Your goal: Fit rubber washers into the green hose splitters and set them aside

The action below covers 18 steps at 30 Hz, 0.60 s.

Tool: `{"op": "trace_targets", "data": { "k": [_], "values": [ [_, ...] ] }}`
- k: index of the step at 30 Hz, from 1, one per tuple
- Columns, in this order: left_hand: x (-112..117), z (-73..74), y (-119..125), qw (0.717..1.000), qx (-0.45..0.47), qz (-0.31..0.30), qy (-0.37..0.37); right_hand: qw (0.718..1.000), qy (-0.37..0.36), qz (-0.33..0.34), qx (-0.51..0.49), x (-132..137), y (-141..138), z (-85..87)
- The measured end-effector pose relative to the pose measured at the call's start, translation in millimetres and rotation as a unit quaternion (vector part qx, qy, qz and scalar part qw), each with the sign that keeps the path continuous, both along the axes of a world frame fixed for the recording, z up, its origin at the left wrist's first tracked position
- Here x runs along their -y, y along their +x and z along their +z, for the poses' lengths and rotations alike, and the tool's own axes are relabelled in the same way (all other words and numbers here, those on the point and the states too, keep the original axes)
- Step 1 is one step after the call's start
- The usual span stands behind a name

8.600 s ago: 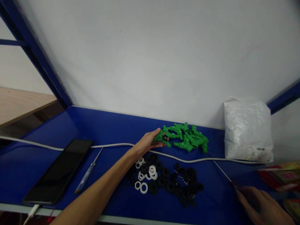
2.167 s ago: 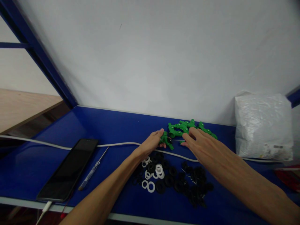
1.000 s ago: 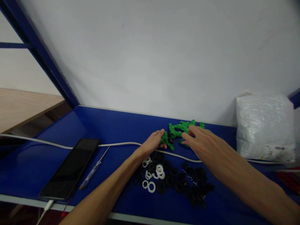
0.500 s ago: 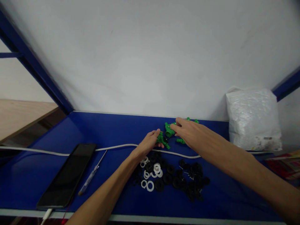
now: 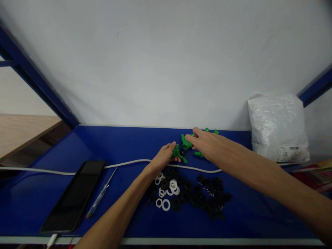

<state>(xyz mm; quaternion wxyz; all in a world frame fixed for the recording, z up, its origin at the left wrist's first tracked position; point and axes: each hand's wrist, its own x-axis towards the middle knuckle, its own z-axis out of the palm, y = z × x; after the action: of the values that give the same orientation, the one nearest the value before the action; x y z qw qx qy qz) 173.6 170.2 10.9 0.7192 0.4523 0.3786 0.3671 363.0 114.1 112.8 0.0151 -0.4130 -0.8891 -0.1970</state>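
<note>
My left hand reaches across the blue shelf and grips a small green plastic fitting between thumb and fingers. My right hand lies over the heap of green fittings near the back wall, fingers closed round one of them; most of the heap is hidden under it. In front of both hands lies a scatter of black and white rings.
A white cable runs across the shelf. A dark phone and a small screwdriver lie at the left. A white plastic bag stands at the back right, red packets beside it. Blue frame posts rise on both sides.
My right hand has come from the right front edge to the green heap and shifted slightly left over it. My left hand keeps its hold on the green fitting. The camera tilted a little.
</note>
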Motion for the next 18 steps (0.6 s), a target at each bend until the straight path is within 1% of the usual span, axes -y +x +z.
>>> {"op": "trace_targets", "data": {
  "k": [4, 8, 14, 18],
  "values": [
    [0.0, 1.1, 0.2, 1.000, -0.006, 0.007, -0.013, 0.999, 0.036, 0.002, 0.029, -5.5, -0.2, 0.5],
    [-0.5, 0.4, 0.6, 1.000, -0.013, 0.009, -0.010, 0.997, 0.029, 0.028, 0.062, -4.4, -0.7, 2.8],
    [-0.6, -3.1, 0.2, 1.000, 0.001, 0.000, 0.008, 0.999, 0.027, 0.035, 0.019, -2.4, 3.3, -2.0],
    [0.7, -0.5, 0.2, 1.000, -0.003, 0.007, 0.000, 0.999, 0.021, 0.036, 0.012, 0.3, 5.0, -1.5]
  ]
}}
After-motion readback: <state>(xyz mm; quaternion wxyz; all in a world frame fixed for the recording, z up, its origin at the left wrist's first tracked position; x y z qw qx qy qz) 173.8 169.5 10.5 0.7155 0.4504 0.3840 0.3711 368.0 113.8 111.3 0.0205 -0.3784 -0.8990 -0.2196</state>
